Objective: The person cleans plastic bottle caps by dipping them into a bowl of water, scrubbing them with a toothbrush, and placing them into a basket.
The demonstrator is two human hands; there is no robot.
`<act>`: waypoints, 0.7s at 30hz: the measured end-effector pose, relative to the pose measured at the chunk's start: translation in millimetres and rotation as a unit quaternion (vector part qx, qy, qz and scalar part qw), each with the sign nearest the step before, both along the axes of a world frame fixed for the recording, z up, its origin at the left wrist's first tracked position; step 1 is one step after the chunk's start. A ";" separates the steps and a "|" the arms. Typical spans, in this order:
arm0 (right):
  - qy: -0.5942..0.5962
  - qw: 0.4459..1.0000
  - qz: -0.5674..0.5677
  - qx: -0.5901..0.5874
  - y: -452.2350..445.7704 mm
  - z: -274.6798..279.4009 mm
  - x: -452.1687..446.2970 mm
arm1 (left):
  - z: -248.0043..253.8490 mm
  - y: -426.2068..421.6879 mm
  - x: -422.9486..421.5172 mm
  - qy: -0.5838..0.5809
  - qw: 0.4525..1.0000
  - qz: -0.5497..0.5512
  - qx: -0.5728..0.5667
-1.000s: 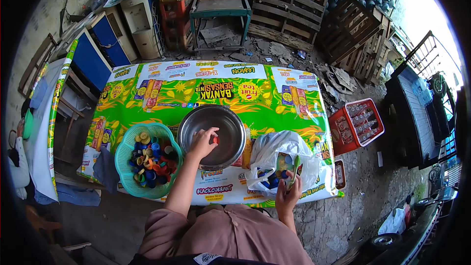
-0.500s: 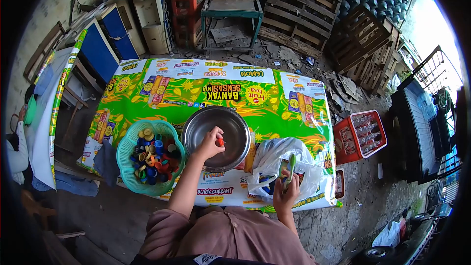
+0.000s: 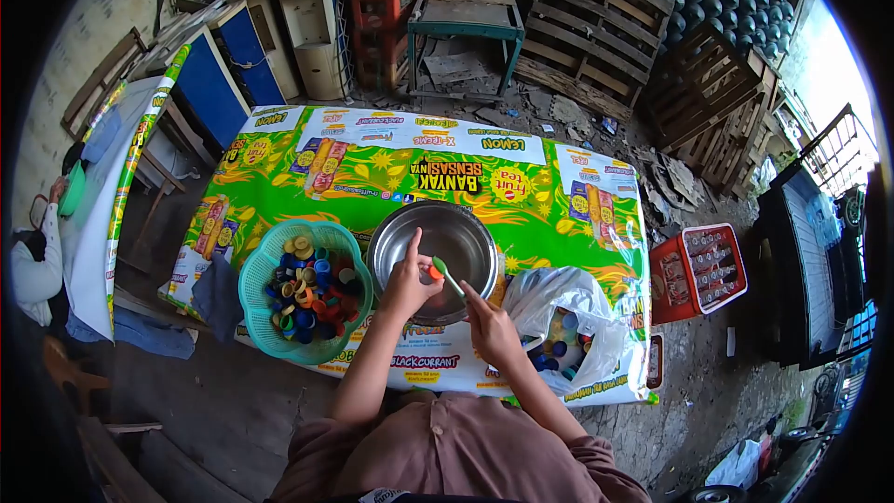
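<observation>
My left hand [image 3: 412, 285] is over the near side of a steel bowl [image 3: 486, 242], its fingers closed around a small orange-red bottle cap [image 3: 435, 272]. In my right hand [image 3: 491, 326] is a slim green tool [image 3: 442, 267] shaped like a toothbrush, its green end right at the cap. To the left stands a turquoise plastic basket [image 3: 251, 293] heaped with bottle caps [image 3: 303, 293] in blue, red, yellow and other colours. Right of the bowl lies an open white plastic bag [image 3: 596, 312] with more caps inside.
A table [image 3: 372, 177] with a green printed cover carries all this. On the floor to the right sits a red crate [image 3: 675, 275] of bottles. Wooden pallets [image 3: 596, 28] and a green-framed stand [image 3: 466, 28] are behind. Another person [image 3: 37, 270] is at the far left.
My right hand has moved left from the plastic bag to the bowl, bringing the green tool up to the cap. My left hand still holds the cap. The view has shifted slightly.
</observation>
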State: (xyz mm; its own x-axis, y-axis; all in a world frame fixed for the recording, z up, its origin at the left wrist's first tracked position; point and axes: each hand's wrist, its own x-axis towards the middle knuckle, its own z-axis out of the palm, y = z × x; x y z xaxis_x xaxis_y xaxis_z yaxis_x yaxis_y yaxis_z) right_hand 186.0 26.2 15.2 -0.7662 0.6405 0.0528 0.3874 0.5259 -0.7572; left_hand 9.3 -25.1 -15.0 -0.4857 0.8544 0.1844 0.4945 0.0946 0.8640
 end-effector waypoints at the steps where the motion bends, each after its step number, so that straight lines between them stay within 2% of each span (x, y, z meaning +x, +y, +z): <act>1: 0.000 1.000 0.003 0.001 0.7 -6.6 -1.3 | 1.6 -0.6 -0.8 -0.004 1.000 0.005 0.018; 4: 0.035 0.996 -0.029 -0.075 9.8 -24.3 -1.4 | 1.8 -2.0 -2.3 0.000 0.999 0.012 0.030; 9: -0.002 1.000 -0.011 0.010 -1.7 -14.5 -0.3 | 6.5 0.4 -1.0 -0.012 0.998 0.027 0.047; 11: 0.051 0.993 -0.055 -0.089 4.1 -20.4 -0.9 | 4.5 0.8 0.2 -0.022 0.998 0.032 0.054; 12: 0.044 0.996 -0.051 -0.060 1.3 -6.8 0.1 | 4.7 0.6 -0.4 -0.032 0.997 0.040 0.059; 13: 0.044 0.996 -0.050 -0.060 0.2 -11.4 0.3 | 5.0 0.3 -1.2 -0.032 0.997 0.041 0.059; 15: 0.067 0.998 -0.003 0.011 -3.4 -25.6 1.1 | 5.6 0.0 -1.7 -0.017 0.997 0.024 0.069; 16: 0.070 0.996 -0.031 -0.039 0.2 -27.5 1.2 | 3.8 -0.2 -0.7 -0.017 0.997 0.023 0.069; 19: 0.057 0.998 -0.033 -0.016 2.3 -15.1 5.3 | 4.5 -0.2 -1.7 -0.024 0.996 0.037 0.077; 21: 0.051 0.999 0.002 0.002 -0.5 -20.9 5.6 | 7.4 -0.7 0.5 -0.013 0.995 0.008 0.097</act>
State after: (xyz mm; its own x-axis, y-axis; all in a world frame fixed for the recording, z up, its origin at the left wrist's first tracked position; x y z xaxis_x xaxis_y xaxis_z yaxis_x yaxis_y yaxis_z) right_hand 191.6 25.7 -5.6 -0.7590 0.6375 0.1324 0.3068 0.5295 -0.7909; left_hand 9.7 -25.7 -7.6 -0.5057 0.7959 0.3327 0.4720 -0.0676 0.8790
